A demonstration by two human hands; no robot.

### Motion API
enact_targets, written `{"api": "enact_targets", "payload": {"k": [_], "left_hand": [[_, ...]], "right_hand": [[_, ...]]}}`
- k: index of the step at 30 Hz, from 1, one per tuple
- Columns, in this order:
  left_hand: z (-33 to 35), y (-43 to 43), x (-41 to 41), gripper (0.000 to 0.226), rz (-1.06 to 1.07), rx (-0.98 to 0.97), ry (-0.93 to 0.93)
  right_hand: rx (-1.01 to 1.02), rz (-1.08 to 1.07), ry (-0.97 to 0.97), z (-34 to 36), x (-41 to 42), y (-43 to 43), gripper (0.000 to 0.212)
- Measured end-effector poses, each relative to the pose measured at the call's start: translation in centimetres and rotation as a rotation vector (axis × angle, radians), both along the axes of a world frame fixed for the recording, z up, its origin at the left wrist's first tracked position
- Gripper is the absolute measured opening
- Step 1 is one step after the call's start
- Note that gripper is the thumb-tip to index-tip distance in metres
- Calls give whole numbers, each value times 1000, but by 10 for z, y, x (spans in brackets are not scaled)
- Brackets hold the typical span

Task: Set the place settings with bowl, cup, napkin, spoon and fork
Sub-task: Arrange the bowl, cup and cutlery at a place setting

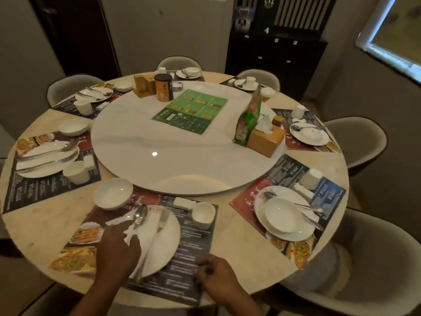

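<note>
Right in front of me a white plate (166, 242) lies on a dark printed placemat (193, 258). A spoon (139, 216) and a fork (162, 221) lie on the plate. My left hand (117, 249) rests on a white napkin (139, 252) at the plate's left side, fingers on it. A white bowl (113, 193) stands beyond the plate to the left, a white cup (203, 215) to the right. My right hand (215, 273) rests with curled fingers on the placemat's near edge, nothing seen in it.
A white turntable (159, 156) fills the round table's middle, carrying a green menu (190, 110), a tissue box (265, 139), a snack bag (247, 120) and an orange can (163, 87). Other settings ring the table; the right one has its bowl (283, 215) on its plate. Grey chairs surround it.
</note>
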State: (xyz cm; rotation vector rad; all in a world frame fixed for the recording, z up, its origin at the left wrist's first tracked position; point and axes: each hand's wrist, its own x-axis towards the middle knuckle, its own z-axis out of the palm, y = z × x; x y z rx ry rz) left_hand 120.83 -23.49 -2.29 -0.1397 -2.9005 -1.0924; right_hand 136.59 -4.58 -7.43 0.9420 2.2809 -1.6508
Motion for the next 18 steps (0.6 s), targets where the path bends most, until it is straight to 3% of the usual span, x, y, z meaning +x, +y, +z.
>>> {"api": "enact_targets", "payload": {"k": [3, 9, 18], "left_hand": [[13, 67, 56, 32, -55, 59, 38], [21, 200, 128, 31, -293, 176, -40], [18, 296, 131, 33, -320, 161, -93]], "right_hand": [[51, 74, -15, 16, 45, 63, 19], [296, -72, 32, 75, 115, 199, 12], [469, -20, 36, 106, 100, 311, 17]]}}
